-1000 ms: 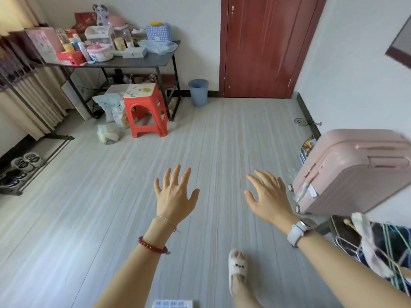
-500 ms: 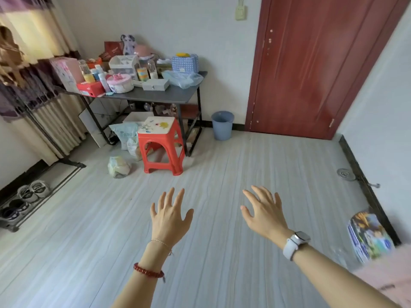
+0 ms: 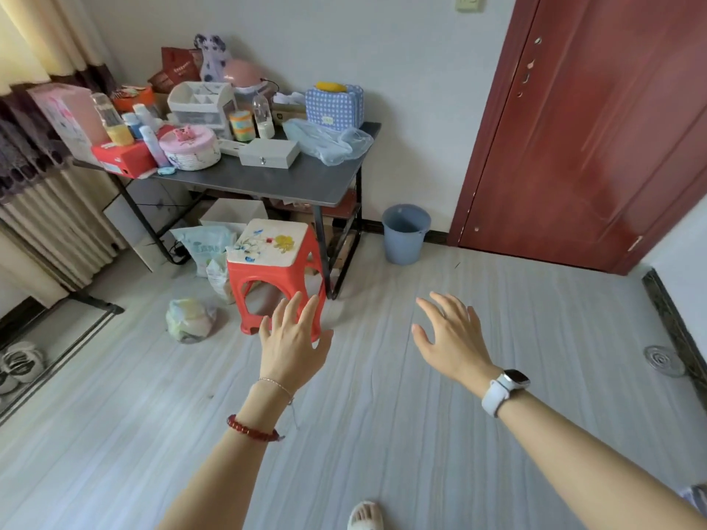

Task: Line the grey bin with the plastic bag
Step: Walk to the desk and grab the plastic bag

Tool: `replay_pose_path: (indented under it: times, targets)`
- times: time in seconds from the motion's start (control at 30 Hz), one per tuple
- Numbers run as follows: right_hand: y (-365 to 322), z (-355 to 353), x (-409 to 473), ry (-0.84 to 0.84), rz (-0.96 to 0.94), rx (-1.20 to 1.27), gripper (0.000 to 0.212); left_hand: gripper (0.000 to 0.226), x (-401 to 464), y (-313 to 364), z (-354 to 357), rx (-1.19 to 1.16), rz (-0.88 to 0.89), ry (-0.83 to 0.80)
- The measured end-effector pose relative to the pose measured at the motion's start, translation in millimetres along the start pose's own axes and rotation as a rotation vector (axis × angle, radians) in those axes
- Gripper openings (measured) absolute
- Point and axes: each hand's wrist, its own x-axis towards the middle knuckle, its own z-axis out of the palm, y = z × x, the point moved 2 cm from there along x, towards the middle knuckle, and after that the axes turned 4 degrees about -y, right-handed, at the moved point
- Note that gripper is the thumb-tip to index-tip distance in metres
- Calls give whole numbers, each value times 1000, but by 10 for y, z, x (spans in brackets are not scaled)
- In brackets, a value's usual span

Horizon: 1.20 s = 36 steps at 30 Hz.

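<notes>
Both hands, left (image 3: 294, 348) and right (image 3: 453, 340), spread open and empty; grey bin (image 3: 405, 239) far by the door; bag (image 3: 329, 141) on the worktop (image 3: 290, 181); risk: dragging it may topple neighbouring clutter.

Place: a room in a home, lived in and a little untidy.
Door: a red-brown wooden door (image 3: 585, 128) in a white wall, with a light switch (image 3: 468, 1) beside it.
Floor: pale grey wood-pattern floor (image 3: 382, 415).
Worktop: a dark worktop (image 3: 275, 181) by the wall, crowded with bottles, a round pink box (image 3: 190, 147), a checked blue bag (image 3: 334, 107) and a plush toy (image 3: 212, 55).
Seat: a red plastic stool (image 3: 273, 273) just in front of the worktop.
Window side: curtains (image 3: 38, 128) at the left, and shoes (image 3: 19, 363) on a low rack.
Corner: a grey bin (image 3: 405, 239) between worktop and door.
</notes>
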Motion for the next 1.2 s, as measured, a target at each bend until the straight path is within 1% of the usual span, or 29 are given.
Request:
replay_pose_path:
  times: [0.13,0.27,0.33,0.43,0.63,0.73,0.93,1.07,1.2]
  targets:
    - [99,-34,806,-5,42,5,47,56,944,-21,70,-7,23,-38]
    - [320,-4,1611,-35,94,13,47,54,1860,42,271,-22,51,-71]
    - [463,6,2063,-30,107,14,47,55,2358,74,392,-5,76,-80]
    - [695,-2,2825,-9,112,11,48,56,3157,143,533,-5,65,-99]
    - [1031,-138,4407,-52,102,0,49,56,4837,378,467,15,61,-94]
    - [1064,-210,5058,-44,82,5,47,54,5466,407,433,11,43,-80]
    - [1152,-226,6261,-68,41,-14,48,53,6499,230,621,27,-33,-119]
    - [1238,-131,7055,-67,30,-28,48,51,7288,115,779,39,-30,-98]
    - [1309,0,8019,-160,41,-54,61,49,8221,-25,952,-15,-60,-104]
